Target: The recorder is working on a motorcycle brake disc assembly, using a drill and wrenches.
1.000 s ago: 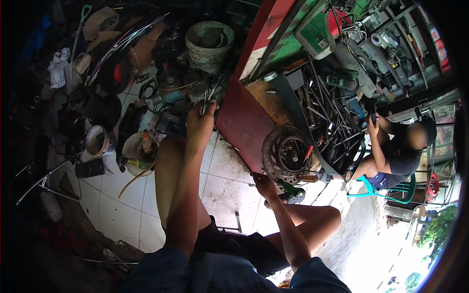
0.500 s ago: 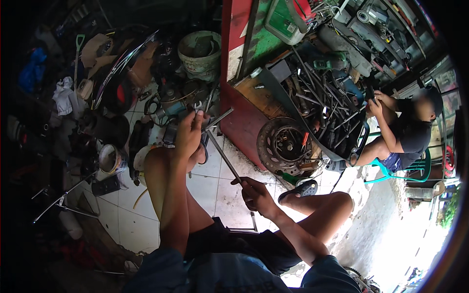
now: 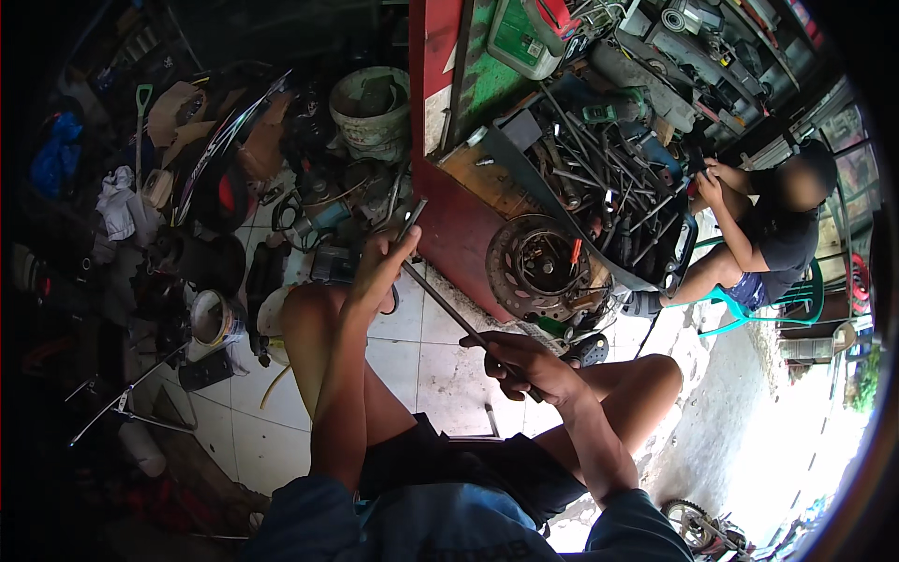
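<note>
A long, thin T-handle wrench [image 3: 445, 302] slants between my two hands above the tiled floor. My left hand [image 3: 376, 267] is closed at its upper end, where a short metal bar end [image 3: 414, 215] sticks up past the fingers. I cannot make out whether that hand also holds an open-end spanner. Lower down and to the right, my right hand [image 3: 529, 365] is closed around the shaft, with the tool's lower end just showing beneath the fingers. Both hands are over the gap between my bent knees.
A tray heaped with tools [image 3: 609, 187] stands at upper right, beside a brake disc [image 3: 501, 267]. A seated person [image 3: 787, 234] is on a green chair [image 3: 801, 298]. A bucket [image 3: 370, 117], a paint pail [image 3: 213, 318] and motor parts crowd the left. A metal rod stand [image 3: 122, 401] lies at lower left.
My right hand has moved right and slightly down along with the wrench. The left hand has turned and lowered over the crossbar; the open spanner jaw seen there before is now hidden.
</note>
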Action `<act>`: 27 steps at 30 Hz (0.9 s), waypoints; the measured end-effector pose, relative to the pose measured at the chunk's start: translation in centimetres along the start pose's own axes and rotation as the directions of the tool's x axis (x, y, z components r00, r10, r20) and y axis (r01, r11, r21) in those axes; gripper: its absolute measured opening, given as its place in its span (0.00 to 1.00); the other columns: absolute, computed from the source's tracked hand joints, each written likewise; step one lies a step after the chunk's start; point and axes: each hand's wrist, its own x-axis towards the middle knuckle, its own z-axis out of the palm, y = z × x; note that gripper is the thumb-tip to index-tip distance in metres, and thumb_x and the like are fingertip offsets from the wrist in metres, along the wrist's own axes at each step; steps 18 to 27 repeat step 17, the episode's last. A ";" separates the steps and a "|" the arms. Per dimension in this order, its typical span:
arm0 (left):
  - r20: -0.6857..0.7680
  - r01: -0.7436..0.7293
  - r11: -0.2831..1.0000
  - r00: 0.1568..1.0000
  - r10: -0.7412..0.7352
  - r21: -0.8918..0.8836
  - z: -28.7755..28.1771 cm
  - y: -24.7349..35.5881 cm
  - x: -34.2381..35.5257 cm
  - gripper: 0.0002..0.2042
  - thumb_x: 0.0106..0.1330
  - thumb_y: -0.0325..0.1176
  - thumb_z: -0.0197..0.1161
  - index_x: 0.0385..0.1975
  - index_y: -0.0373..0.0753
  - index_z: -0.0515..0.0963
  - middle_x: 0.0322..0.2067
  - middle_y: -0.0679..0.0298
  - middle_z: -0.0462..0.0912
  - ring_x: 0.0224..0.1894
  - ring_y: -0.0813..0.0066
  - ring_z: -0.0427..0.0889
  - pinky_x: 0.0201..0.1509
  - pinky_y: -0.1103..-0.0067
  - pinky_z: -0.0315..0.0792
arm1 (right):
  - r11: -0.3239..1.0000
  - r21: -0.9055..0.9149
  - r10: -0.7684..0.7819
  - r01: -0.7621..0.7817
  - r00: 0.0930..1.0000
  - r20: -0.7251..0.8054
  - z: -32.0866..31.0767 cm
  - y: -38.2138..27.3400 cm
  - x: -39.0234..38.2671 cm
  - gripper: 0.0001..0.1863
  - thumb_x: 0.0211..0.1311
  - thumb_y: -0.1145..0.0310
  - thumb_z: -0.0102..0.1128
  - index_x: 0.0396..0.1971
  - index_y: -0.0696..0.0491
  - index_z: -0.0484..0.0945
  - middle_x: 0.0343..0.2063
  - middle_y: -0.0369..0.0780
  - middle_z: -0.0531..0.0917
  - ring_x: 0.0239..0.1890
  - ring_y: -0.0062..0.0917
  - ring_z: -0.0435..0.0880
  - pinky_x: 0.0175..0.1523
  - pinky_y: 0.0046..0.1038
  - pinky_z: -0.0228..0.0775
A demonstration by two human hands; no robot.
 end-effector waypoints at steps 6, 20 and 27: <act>-0.081 -0.211 0.963 0.971 0.227 0.164 1.2 -0.7 0.3 0.22 0.72 0.50 0.57 0.20 0.41 0.70 0.18 0.76 0.62 0.23 0.86 0.59 0.27 0.79 0.54 | 0.962 -0.266 -0.072 0.062 0.997 -0.028 1.4 -1.1 -1.0 0.25 0.76 0.61 0.47 0.67 0.56 0.63 0.32 0.37 0.80 0.20 0.14 0.73 0.24 0.18 0.71; -0.206 -0.165 0.968 0.970 0.126 -0.188 0.6 1.7 -2.2 0.25 0.73 0.60 0.49 0.21 0.45 0.68 0.18 0.75 0.65 0.21 0.88 0.64 0.23 0.84 0.56 | 0.791 -0.514 -0.475 0.333 0.863 -0.171 4.6 -2.1 -9.4 0.23 0.76 0.67 0.47 0.65 0.61 0.66 0.37 0.42 0.84 0.24 0.18 0.79 0.31 0.21 0.76; -0.206 -0.165 0.968 0.970 0.126 -0.188 0.6 1.7 -2.2 0.25 0.73 0.60 0.49 0.21 0.45 0.68 0.18 0.75 0.65 0.21 0.88 0.64 0.23 0.84 0.56 | 0.791 -0.514 -0.475 0.333 0.863 -0.171 4.6 -2.1 -9.4 0.23 0.76 0.67 0.47 0.65 0.61 0.66 0.37 0.42 0.84 0.24 0.18 0.79 0.31 0.21 0.76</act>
